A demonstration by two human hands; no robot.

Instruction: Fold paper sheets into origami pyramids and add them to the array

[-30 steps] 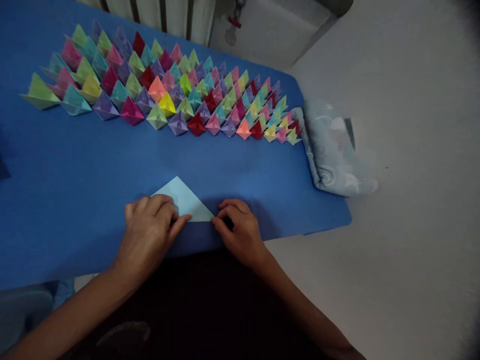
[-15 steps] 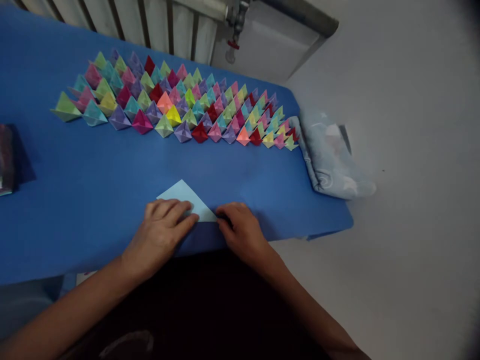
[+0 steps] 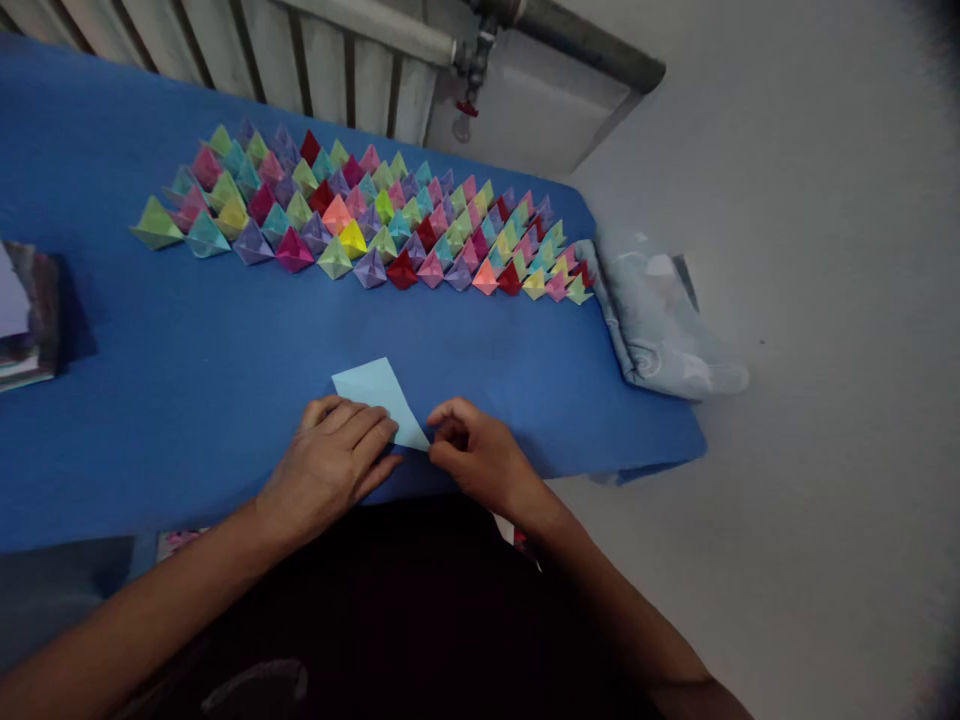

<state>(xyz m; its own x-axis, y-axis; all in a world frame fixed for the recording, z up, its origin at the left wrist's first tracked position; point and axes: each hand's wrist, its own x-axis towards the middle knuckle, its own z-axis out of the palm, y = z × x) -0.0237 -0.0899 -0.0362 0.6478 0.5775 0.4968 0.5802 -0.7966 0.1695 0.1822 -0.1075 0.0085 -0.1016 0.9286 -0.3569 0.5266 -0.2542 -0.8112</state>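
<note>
I see a person's left hand lying flat, its fingers stretched out, on top of a pale blue piece of folded paper. The paper is on the big blue desk, close to the edge by the person's dark top. The right hand is curled up, and its thumb is at the paper's pointy right corner. I can't tell if it is pinching that corner. Farther back stand many little folded paper boats in slanting rows, pink, green, purple, red, yellow, orange and blue, packed close together. At the desk's right end, near the last boats, is a folded grey-blue cloth with pale swirls. Far to the left sits a pile of flat things, partly out of sight. Behind the desk is a whitish radiator.
</note>
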